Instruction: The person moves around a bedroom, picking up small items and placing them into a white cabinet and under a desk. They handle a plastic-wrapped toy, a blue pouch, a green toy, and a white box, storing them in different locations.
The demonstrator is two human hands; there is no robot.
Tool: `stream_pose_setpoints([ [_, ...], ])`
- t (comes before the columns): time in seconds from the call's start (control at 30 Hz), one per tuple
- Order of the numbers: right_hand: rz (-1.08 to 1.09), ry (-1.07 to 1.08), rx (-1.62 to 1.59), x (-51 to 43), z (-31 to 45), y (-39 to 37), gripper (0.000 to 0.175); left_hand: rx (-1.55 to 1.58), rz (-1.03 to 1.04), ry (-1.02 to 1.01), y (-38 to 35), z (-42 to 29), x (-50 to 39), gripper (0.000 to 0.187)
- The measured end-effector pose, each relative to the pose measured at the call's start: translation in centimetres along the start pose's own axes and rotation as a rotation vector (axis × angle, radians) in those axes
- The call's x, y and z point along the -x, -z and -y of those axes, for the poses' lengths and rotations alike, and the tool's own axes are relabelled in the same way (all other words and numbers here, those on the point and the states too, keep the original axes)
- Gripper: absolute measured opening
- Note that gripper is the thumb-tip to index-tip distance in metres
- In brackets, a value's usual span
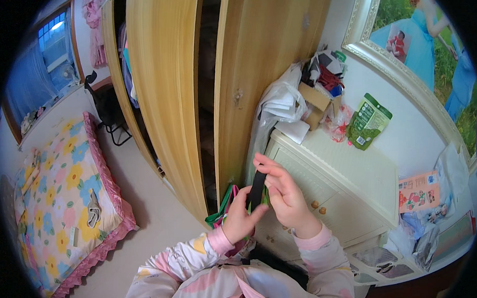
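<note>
A flat black strip (257,187) runs between my two hands in front of my body; whether it is a strap or something stiffer I cannot tell. My left hand (239,219) grips its lower end, thumb stretched across towards the right. Around its upper part are the fingers of my right hand (284,192), which cover some of it. Just below and behind my left hand, bags with green and pink handles (221,213) stand by the cabinet, partly hidden by my arm.
A white cabinet (353,164) with round knobs bears a green pouch (368,121), a cardboard box (314,97) and plastic bags. Wooden wardrobe doors (163,73) stand ajar ahead. At left is a bed with a flowered cover (66,194); a large framed picture (416,44) is at right.
</note>
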State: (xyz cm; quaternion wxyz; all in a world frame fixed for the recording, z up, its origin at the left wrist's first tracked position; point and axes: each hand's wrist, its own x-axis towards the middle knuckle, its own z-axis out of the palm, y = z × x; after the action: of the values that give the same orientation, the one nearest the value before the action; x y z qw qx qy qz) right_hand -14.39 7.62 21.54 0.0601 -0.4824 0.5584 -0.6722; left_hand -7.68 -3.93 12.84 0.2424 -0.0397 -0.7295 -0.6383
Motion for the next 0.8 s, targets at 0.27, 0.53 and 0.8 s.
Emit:
stream_pose_setpoints([
  [0.27, -0.229, 0.31, 0.478, -9.9, -0.6, 2.1, 0.033, 0.157, -0.051, -0.059, 6.0, -6.1, -8.3, 0.021],
  [0.53, -0.243, 0.364, 0.723, -15.6, 0.4, 1.5, 0.01, 0.094, -0.117, -0.059, 10.1, -8.2, -11.3, 0.022],
  [0.8, -0.094, 0.11, 0.618, -14.3, -1.1, 2.2, 0.011, -0.392, -0.194, -0.136, 10.5, -6.6, -9.8, 0.023],
])
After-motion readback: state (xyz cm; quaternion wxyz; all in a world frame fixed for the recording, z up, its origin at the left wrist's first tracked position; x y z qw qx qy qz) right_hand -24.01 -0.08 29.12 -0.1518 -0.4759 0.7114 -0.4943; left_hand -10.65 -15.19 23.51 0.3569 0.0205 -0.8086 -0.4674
